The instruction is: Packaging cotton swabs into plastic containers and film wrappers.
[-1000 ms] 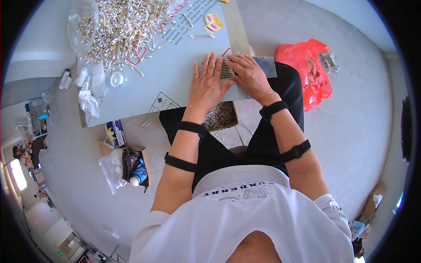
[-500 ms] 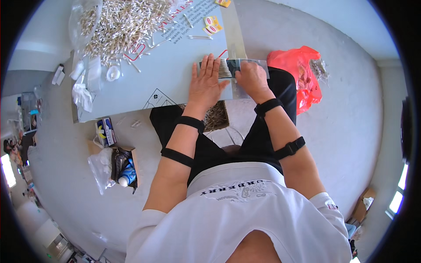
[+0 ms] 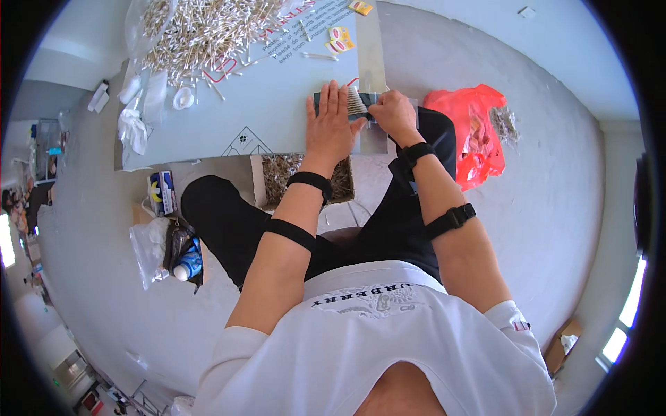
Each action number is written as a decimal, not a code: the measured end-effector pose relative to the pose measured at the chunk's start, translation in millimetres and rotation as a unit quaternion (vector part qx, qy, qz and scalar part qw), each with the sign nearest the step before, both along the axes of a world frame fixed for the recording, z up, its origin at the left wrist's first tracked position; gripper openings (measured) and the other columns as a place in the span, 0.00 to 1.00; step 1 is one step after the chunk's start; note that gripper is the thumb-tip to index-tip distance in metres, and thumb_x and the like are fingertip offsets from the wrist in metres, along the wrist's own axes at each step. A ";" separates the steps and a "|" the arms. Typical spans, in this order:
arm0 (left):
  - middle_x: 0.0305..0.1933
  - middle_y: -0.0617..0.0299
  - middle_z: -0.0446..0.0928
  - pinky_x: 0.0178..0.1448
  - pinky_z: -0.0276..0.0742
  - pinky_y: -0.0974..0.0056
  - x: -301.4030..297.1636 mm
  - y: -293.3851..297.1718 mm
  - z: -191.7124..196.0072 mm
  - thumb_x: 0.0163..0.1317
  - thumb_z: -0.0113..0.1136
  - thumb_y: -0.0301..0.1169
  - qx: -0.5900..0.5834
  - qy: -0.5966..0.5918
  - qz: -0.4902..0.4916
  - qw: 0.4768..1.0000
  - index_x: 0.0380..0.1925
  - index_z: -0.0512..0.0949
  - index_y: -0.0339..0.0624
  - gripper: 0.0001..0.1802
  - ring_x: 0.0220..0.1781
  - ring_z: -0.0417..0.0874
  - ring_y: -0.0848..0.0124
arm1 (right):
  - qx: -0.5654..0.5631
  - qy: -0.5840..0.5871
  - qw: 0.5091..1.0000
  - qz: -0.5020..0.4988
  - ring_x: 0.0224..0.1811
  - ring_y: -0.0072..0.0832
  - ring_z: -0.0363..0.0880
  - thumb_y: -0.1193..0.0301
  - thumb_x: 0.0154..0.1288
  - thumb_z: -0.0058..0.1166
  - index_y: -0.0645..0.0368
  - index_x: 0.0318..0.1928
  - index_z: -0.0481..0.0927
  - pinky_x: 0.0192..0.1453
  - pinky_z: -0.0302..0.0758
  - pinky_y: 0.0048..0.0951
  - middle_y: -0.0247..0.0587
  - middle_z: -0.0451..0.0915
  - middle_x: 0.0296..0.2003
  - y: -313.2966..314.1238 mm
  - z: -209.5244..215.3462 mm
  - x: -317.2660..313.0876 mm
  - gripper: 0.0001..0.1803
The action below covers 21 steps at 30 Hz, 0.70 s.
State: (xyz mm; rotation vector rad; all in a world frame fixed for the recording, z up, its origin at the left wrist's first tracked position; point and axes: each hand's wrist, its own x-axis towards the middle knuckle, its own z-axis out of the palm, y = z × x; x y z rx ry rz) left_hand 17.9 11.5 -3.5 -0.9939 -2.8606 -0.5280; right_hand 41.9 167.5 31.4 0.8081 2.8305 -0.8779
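A flat plastic packet (image 3: 368,98), dark with clear film at its right end, lies near the table's right edge. A neat row of cotton swabs (image 3: 355,102) shows in it between my hands. My left hand (image 3: 331,130) lies flat over the packet's left part, fingers stretched out and thumb apart. At the right end my right hand (image 3: 396,114) is closed, fingers curled on the packet; its fingertips are partly hidden. A large heap of loose cotton swabs (image 3: 201,35) lies at the table's far left, partly in a clear plastic bag (image 3: 142,35).
The grey table (image 3: 187,132) has small yellow packets (image 3: 340,40), a round white lid (image 3: 184,98) and crumpled white plastic (image 3: 132,130) on it. Below its edge sits a cardboard box (image 3: 258,182) of swabs. A red plastic bag (image 3: 479,132) lies right; a blue bottle (image 3: 189,263) stands left.
My right hand has shifted slightly left, nearer the swab row. The swabs now fan at a slant. My left knee has swung outward, uncovering more of the box.
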 end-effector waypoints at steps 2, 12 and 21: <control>0.76 0.51 0.47 0.77 0.35 0.45 1.4 3.3 -2.0 0.65 0.49 0.53 -0.004 0.002 0.009 1.000 0.71 0.49 0.39 0.43 0.78 0.44 0.59 | 0.003 0.008 1.000 0.010 0.40 0.48 0.82 0.65 0.46 0.56 0.60 0.29 0.84 0.45 0.78 0.42 0.54 0.82 0.34 4.0 -4.2 -1.4 0.13; 0.76 0.50 0.47 0.77 0.37 0.45 14.5 12.8 -1.4 0.64 0.50 0.54 0.012 -0.011 -0.013 1.000 0.71 0.51 0.38 0.44 0.78 0.45 0.59 | -0.020 0.043 0.999 0.010 0.38 0.47 0.81 0.64 0.46 0.57 0.59 0.26 0.83 0.42 0.77 0.42 0.52 0.80 0.31 10.1 -9.7 1.2 0.12; 0.76 0.51 0.49 0.77 0.34 0.47 15.9 10.9 -4.5 0.63 0.51 0.53 0.041 -0.007 -0.052 0.998 0.70 0.54 0.39 0.42 0.79 0.43 0.60 | -0.009 0.048 0.998 0.036 0.34 0.48 0.81 0.63 0.47 0.56 0.59 0.25 0.82 0.39 0.77 0.42 0.52 0.80 0.28 9.1 -6.5 1.8 0.11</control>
